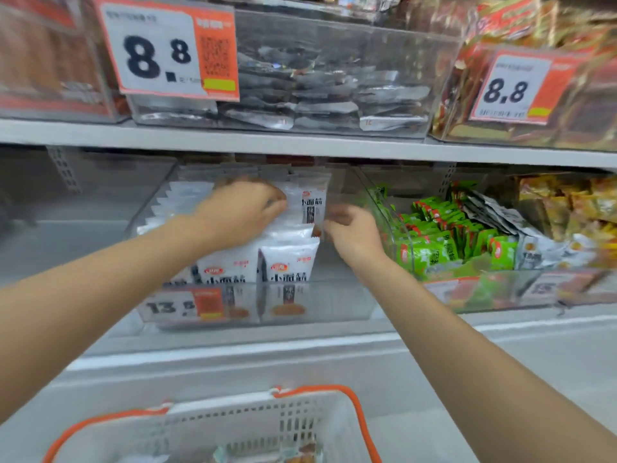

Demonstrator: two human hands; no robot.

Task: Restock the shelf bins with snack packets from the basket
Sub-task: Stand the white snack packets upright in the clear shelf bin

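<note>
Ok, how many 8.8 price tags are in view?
2: one 8.8 tag on the silver-packet bin, another on the upper right bin. More may lie off-frame.

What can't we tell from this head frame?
All head view:
- Basket contents: cut off by the bottom edge.
- Right hand grip: motion-blurred, unclear if it holds anything.
- Left hand fingertips: hidden behind its own knuckles among the white packets.
- Lower bin price tag: blurred past 13.

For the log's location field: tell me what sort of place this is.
Most likely a shop's snack aisle: price tags on the shelves, clear bins filled with snack packets, and a shopping basket below.
</note>
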